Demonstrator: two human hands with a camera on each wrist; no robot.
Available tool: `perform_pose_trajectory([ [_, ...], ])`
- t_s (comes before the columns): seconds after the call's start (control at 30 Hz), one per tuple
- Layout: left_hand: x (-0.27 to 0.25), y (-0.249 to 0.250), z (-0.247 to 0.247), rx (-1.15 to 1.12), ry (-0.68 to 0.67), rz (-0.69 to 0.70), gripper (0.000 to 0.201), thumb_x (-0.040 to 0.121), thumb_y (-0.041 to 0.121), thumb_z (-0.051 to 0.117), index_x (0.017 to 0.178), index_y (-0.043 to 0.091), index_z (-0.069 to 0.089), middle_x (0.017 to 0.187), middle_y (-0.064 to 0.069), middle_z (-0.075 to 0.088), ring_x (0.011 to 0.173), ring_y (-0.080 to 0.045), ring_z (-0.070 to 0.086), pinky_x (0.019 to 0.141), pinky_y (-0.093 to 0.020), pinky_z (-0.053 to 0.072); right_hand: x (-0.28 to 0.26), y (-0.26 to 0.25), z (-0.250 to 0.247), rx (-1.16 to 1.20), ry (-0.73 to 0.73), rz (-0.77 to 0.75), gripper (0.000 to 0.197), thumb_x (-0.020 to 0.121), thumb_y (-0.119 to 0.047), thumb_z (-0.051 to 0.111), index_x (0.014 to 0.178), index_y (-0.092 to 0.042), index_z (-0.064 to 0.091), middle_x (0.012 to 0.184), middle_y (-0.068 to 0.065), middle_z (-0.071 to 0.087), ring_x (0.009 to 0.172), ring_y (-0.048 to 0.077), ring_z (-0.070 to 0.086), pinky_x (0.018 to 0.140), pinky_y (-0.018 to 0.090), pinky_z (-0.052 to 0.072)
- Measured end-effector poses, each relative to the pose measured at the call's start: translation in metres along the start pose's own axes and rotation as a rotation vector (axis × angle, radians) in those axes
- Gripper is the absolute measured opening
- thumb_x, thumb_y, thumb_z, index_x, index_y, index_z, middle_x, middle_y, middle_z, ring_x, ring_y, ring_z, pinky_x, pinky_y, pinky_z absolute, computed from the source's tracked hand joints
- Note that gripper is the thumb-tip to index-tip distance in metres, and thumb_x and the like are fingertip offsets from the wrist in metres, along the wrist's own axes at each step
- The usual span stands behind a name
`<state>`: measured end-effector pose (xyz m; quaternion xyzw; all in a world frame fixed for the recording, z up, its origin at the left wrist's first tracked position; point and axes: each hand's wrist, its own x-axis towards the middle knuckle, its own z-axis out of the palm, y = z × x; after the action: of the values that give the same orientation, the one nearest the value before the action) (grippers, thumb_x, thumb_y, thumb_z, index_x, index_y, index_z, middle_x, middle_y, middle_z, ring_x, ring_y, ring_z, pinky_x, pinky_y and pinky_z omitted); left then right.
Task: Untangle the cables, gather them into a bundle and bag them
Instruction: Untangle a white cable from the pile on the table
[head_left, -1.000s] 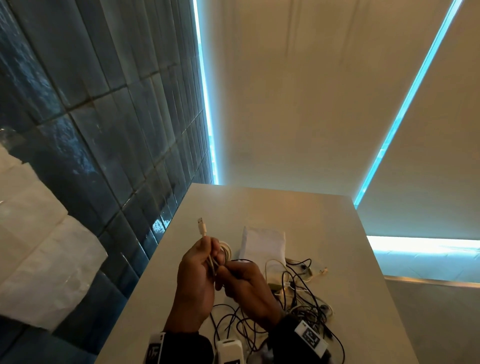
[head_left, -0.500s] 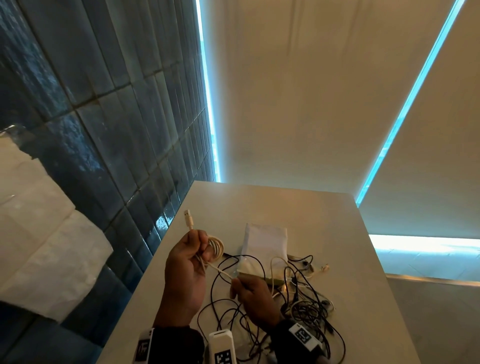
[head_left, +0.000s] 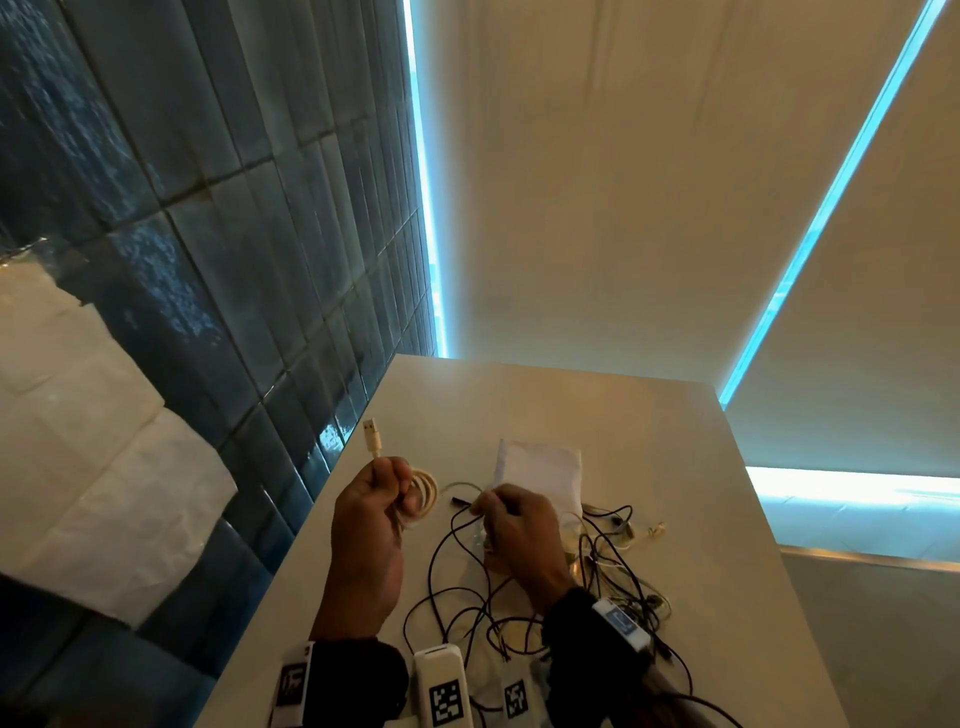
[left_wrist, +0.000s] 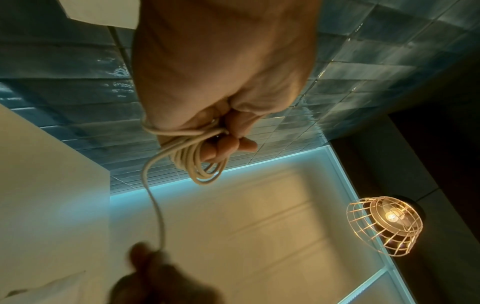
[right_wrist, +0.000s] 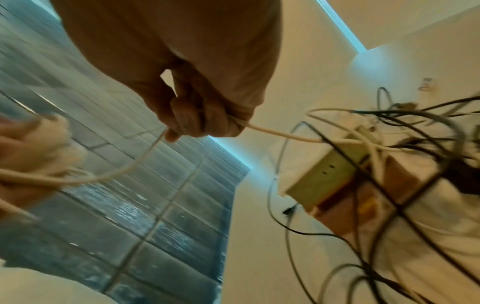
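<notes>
The cream cable (head_left: 426, 493) you are working on is a round, smooth cord, wound into several tight loops that hang from your left hand (head_left: 371, 525). Its USB plug (head_left: 371, 435) stands up out of the top of that fist, toward 12 o'clock, with a metal tip and a cream shell. In the left wrist view the loops (left_wrist: 200, 162) hang off your curled fingers (left_wrist: 228, 147), and one turn crosses over the rest near your palm. A single strand leaves the coil and runs to your right hand (head_left: 519, 535), which sits at 3 o'clock of the left, a little apart from it.

Your left fingers are closed around the coil. Your right fingers (right_wrist: 197, 121) are curled round the loose strand, which passes through the fist and comes out on both sides; the right wrist view is blurred.

From your right hand the cream strand trails down toward the tangle of cables (head_left: 597, 571) on the desk (head_left: 701, 519), at 5 o'clock of the coil. That tangle is mostly thin black cords in loose overlapping loops, with a few pale ones among them. A white bag (head_left: 540, 462) lies flat on the desk at 12 o'clock of your right hand, just beyond the tangle. A dark tiled wall (head_left: 234, 260) runs along the desk's left edge.
</notes>
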<state>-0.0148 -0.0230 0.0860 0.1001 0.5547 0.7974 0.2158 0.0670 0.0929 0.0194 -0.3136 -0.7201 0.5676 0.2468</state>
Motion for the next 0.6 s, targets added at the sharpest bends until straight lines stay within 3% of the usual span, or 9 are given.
perform_pose_trajectory([
  [0.17,-0.002,-0.005,0.003,0.093,0.048,0.009,0.036,0.102,0.018,0.036,0.073,0.01,0.056,0.067,-0.006,0.053,0.067,-0.02,0.049,0.073,-0.034,0.043,-0.019,-0.053,0.001,0.045,-0.055,-0.255,0.019,0.095,-0.016,0.055,0.084,-0.009,0.069,0.057,-0.01,0.053,0.048,0.004,0.043,0.05,0.021,0.037],
  [0.27,-0.002,-0.006,0.002,0.097,0.023,-0.027,0.036,0.102,0.021,0.035,0.077,0.01,0.058,0.079,-0.01,0.062,0.08,-0.023,0.057,0.081,-0.036,0.045,-0.029,-0.067,0.005,-0.078,-0.134,-0.383,0.018,0.096,-0.014,0.055,0.084,-0.011,0.068,0.054,-0.019,0.051,0.052,0.0,0.051,0.051,0.009,0.034],
  [0.4,-0.001,-0.003,0.001,-0.073,-0.075,-0.128,0.033,0.101,0.02,0.034,0.077,0.011,0.054,0.078,-0.009,0.062,0.075,-0.022,0.055,0.068,-0.032,0.04,-0.028,-0.059,0.008,-0.154,-0.192,-0.382,0.021,0.093,-0.011,0.056,0.077,-0.019,0.067,0.055,-0.031,0.054,0.053,-0.002,0.052,0.052,0.008,0.032],
  [0.5,-0.003,0.0,0.0,-0.111,-0.146,-0.149,0.038,0.1,0.024,0.034,0.071,0.014,0.056,0.083,-0.014,0.061,0.08,-0.027,0.055,0.067,-0.033,0.039,-0.027,-0.053,0.007,-0.127,-0.203,-0.366,0.021,0.092,-0.013,0.057,0.075,-0.016,0.068,0.054,-0.027,0.054,0.053,0.0,0.052,0.054,0.008,0.033],
  [0.6,-0.004,0.001,0.0,-0.129,-0.222,-0.127,0.039,0.095,0.029,0.037,0.066,0.015,0.058,0.076,-0.011,0.061,0.078,-0.023,0.062,0.069,-0.032,0.044,-0.027,-0.05,0.003,-0.059,-0.208,-0.345,0.023,0.092,-0.013,0.056,0.071,-0.013,0.067,0.051,-0.02,0.053,0.051,0.002,0.05,0.055,0.012,0.035],
])
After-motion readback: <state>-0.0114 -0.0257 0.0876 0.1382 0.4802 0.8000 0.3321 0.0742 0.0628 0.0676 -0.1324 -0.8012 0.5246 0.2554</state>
